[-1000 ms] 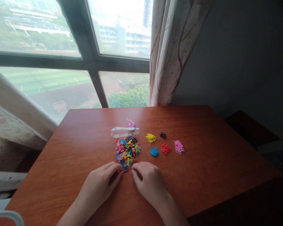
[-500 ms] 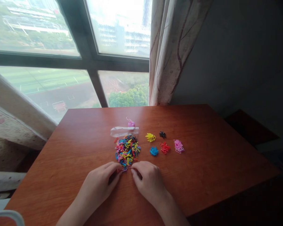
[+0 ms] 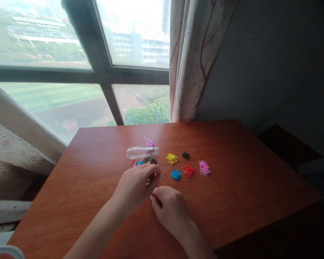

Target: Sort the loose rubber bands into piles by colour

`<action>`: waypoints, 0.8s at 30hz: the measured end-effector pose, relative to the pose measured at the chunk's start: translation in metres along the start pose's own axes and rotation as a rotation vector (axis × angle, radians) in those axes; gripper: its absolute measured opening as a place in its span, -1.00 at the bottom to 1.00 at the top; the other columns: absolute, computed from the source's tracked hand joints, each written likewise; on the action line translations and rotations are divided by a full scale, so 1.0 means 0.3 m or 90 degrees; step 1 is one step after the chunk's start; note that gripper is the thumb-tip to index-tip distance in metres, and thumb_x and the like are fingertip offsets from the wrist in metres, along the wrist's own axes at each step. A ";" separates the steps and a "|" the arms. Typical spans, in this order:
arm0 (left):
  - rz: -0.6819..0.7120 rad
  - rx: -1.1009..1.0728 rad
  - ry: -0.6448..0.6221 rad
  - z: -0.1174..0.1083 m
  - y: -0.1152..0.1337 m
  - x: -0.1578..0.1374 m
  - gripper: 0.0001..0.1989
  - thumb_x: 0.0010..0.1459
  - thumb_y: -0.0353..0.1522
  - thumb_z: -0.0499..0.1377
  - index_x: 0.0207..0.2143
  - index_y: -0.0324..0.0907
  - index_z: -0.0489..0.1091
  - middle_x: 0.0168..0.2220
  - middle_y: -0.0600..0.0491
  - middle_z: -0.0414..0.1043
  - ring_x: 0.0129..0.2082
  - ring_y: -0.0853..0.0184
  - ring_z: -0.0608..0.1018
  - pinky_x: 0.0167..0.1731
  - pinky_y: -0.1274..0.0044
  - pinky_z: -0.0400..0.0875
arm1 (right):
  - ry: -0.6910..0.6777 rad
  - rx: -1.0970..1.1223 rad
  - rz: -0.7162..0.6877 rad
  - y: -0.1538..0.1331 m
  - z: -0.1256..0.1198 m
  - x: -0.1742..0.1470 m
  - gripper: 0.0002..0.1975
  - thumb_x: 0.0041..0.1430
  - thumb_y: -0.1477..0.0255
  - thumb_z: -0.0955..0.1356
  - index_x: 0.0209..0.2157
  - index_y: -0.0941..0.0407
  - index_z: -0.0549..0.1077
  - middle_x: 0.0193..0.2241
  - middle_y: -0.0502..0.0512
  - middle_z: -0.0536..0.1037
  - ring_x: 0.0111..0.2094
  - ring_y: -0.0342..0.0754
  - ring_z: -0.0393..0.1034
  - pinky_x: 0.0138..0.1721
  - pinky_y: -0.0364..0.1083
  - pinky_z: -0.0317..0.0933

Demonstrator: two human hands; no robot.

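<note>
My left hand (image 3: 139, 181) reaches over the mixed pile of small coloured loops (image 3: 148, 160), hiding most of it. Its thumb and fingers are pinched together, and a small thin loop (image 3: 163, 176) shows at the fingertips, its colour unclear. Just below, my right hand (image 3: 169, 205) rests near the table with thumb and index finger closed; whatever is in them is hidden. Sorted by colour to the right lie a yellow heap (image 3: 172, 158), a black heap (image 3: 185, 155), a blue heap (image 3: 175, 174), a red heap (image 3: 188, 170) and a pink heap (image 3: 204, 168).
Behind the pile a clear plastic bottle (image 3: 140, 153) lies on its side, beside a pink cap (image 3: 149, 143) with a loop. The brown wooden table (image 3: 245, 180) meets a window (image 3: 143, 104) and a curtain (image 3: 187, 72) at its far edge.
My left hand has moved forward and to the right, from the pile's near edge to over it, towards the blue heap. My right hand has barely moved.
</note>
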State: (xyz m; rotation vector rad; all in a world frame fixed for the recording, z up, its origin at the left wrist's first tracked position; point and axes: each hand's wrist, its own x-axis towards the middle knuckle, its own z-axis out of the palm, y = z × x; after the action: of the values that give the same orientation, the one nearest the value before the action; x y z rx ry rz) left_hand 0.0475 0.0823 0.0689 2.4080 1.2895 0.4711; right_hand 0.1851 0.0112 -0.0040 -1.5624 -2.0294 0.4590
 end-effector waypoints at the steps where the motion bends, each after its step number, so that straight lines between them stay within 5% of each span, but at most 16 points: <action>1: 0.007 0.022 -0.019 0.004 0.021 0.050 -0.83 0.17 -0.41 0.07 -0.32 -0.12 0.48 -0.38 0.07 0.55 -0.41 0.35 0.53 -0.42 0.58 0.32 | -0.002 -0.005 0.007 -0.001 0.000 0.000 -0.88 0.17 0.54 0.33 -0.40 0.05 0.44 -0.43 -0.04 0.53 -0.37 -0.10 0.41 -0.36 -0.18 0.09; 7: 0.001 0.036 -0.092 0.105 0.082 0.326 -0.85 0.21 -0.37 0.15 -0.21 -0.15 0.50 -0.30 0.00 0.55 -0.32 0.28 0.56 -0.29 0.46 0.43 | -0.009 0.026 0.004 -0.004 -0.005 -0.001 -0.88 0.21 0.54 0.31 -0.35 0.04 0.44 -0.38 -0.03 0.55 -0.33 -0.09 0.42 -0.31 -0.18 0.13; 12: -0.022 0.032 -0.129 0.169 0.102 0.434 -0.67 0.28 -0.25 0.15 0.05 -0.16 0.35 0.06 -0.05 0.38 -0.05 0.25 0.51 -0.08 0.31 0.48 | 0.005 0.055 -0.002 0.001 0.000 -0.006 -0.88 0.19 0.56 0.32 -0.34 0.05 0.45 -0.38 -0.04 0.56 -0.33 -0.09 0.43 -0.30 -0.18 0.14; 20: -0.017 0.034 -0.116 0.141 0.098 0.396 -0.68 0.27 -0.25 0.15 0.04 -0.17 0.36 0.03 -0.05 0.40 -0.07 0.24 0.52 -0.09 0.31 0.48 | -0.006 0.045 0.002 -0.001 -0.004 -0.002 -0.88 0.19 0.55 0.32 -0.33 0.05 0.45 -0.37 -0.04 0.55 -0.32 -0.09 0.42 -0.30 -0.18 0.12; 24: -0.002 0.045 -0.087 0.063 0.070 0.270 -0.84 0.25 -0.30 0.13 -0.17 -0.13 0.45 -0.30 0.06 0.54 -0.32 0.30 0.55 -0.30 0.47 0.40 | -0.022 0.019 0.011 -0.004 -0.007 -0.001 -0.89 0.21 0.53 0.31 -0.36 0.05 0.42 -0.40 -0.05 0.53 -0.34 -0.10 0.40 -0.33 -0.18 0.08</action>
State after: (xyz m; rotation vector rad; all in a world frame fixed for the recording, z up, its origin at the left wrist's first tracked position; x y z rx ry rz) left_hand 0.1138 0.1368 0.0716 2.4476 1.2699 0.2586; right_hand 0.1854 0.0106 -0.0016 -1.5661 -2.0260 0.5242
